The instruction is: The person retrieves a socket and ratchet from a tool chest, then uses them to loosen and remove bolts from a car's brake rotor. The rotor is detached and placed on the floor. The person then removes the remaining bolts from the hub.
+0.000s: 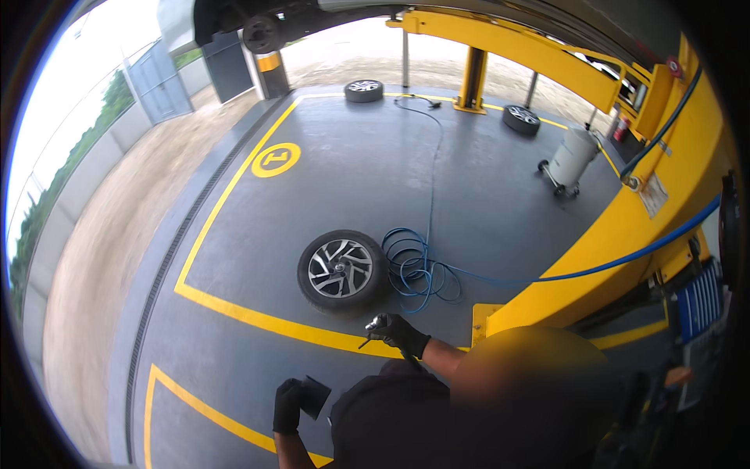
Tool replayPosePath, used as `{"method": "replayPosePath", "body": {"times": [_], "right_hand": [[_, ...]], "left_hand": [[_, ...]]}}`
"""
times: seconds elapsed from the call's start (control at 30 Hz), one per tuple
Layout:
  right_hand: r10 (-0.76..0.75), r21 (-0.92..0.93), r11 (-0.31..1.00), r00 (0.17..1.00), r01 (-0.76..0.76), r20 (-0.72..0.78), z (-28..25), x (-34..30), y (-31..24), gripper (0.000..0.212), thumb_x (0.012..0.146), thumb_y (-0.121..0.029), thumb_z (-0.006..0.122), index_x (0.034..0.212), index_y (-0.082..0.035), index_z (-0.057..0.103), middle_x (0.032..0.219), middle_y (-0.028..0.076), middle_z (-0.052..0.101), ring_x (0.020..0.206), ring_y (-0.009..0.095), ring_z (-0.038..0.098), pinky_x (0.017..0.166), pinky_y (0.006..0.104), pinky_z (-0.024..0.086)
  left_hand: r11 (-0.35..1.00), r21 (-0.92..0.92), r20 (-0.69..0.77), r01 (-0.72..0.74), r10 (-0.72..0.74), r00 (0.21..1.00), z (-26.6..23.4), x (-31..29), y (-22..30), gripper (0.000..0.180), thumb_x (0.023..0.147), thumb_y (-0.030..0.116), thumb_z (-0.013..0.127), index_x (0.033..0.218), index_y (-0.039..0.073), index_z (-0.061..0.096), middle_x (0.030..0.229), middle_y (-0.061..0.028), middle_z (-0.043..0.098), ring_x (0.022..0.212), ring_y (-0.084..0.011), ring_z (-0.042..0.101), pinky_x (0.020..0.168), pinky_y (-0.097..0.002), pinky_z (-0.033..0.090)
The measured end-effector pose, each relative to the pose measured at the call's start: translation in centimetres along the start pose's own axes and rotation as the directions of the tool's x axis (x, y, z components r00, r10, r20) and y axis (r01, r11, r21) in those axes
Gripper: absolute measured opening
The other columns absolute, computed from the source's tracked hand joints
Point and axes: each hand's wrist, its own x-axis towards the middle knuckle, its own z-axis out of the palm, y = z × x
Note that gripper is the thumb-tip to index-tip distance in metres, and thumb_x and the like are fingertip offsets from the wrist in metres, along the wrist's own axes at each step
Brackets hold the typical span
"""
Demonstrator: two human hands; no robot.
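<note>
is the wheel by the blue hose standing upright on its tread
No, the wheel lies flat on the grey floor, spoked face up.

Black gloves (pixel 410 338) cover the left hand (pixel 287 406) and right hand (pixel 400 331), stopping at the wrists; both forearms (pixel 445 359) are bare. The clothing (pixel 398 426), lower centre of the frame, looks black, though blur and shadow hide its sleeves.

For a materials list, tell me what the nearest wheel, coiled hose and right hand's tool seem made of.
Wheel: probably alloy, bright spoke faces over dark recesses; its matte black tyre looks like rubber. Hose: smooth blue plastic or rubber, given its loose loops. Tool: apparently metal, its end shiny silver; the glove hides much.
</note>
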Motion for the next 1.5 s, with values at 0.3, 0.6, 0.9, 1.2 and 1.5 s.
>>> {"method": "replayPosePath", "body": {"times": [0.3, 0.6, 0.9, 1.2, 1.5], "right_hand": [[-0.116, 0.101, 0.97, 0.787, 0.221, -0.607, -12.6, 2.1, -4.2, 0.028, 0.088, -0.019, 0.083, 0.108, -0.004, 0.071, 0.095, 0.004, 0.072, 0.088, 0.014, 0.067, 0.082, 0.031, 0.054], [-0.28, -0.133, 0.926, 0.406, 0.353, -0.87, -26.2, 3.4, -6.1, 0.028, 0.092, -0.031, 0.078, 0.108, -0.01, 0.07, 0.083, -0.003, 0.063, 0.067, 0.006, 0.055, 0.059, 0.0245, 0.044], [0.048, 0.103, 0.925, 0.156, 0.367, -0.987, -26.3, -1.6, -6.1, 0.017, 0.095, -0.029, 0.071, 0.091, -0.013, 0.065, 0.071, -0.004, 0.054, 0.057, 0.006, 0.049, 0.053, 0.0251, 0.04], [0.19, 0.182, 0.835, 0.038, 0.52, -0.981, -25.9, -2.4, -5.7, 0.017, 0.093, -0.019, 0.075, 0.105, -0.009, 0.069, 0.072, -0.004, 0.056, 0.056, 0.006, 0.051, 0.052, 0.0238, 0.042], [-0.361, -0.32, 0.793, -0.022, 0.519, -0.932, -30.7, 3.1, -16.3, 0.039, 0.087, -0.009, 0.084, 0.122, -0.003, 0.068, 0.107, 0.009, 0.072, 0.095, 0.018, 0.071, 0.086, 0.0327, 0.058]], "left_hand": [[-0.214, 0.456, 0.647, -0.864, 0.746, 0.157, 22.6, 31.8, 34.1, 0.038, 0.085, 0.008, 0.074, 0.12, 0.023, 0.078, 0.095, 0.0011, 0.071, 0.08, -0.0236, 0.067, 0.071, -0.0361, 0.058], [-0.733, 0.029, 0.36, -0.68, 0.642, -0.677, 62.7, 34.8, 56.8, 0.009, 0.096, 0.019, 0.071, 0.102, 0.014, 0.074, 0.084, -0.005, 0.057, 0.078, -0.0234, 0.064, 0.064, -0.0394, 0.052], [-0.839, -0.045, 0.096, -0.543, 0.537, -0.838, 86.8, 31.6, 63.8, 0.008, 0.087, 0.017, 0.072, 0.091, 0.011, 0.075, 0.094, -0.0061, 0.068, 0.088, -0.0256, 0.069, 0.072, -0.042, 0.055], [-0.838, -0.017, 0.338, -0.546, 0.509, -0.792, 86.2, 32.5, 65.7, 0.026, 0.089, 0.033, 0.072, 0.103, 0.012, 0.078, 0.098, -0.0069, 0.075, 0.098, -0.0282, 0.069, 0.084, -0.0431, 0.052], [-0.091, -0.57, 0.641, -0.817, 0.572, -0.512, 62.9, 45.1, 56.1, 0.049, 0.093, 0.013, 0.081, 0.138, 0.004, 0.066, 0.121, -0.0154, 0.073, 0.104, -0.0255, 0.072, 0.09, -0.0376, 0.058]]}}
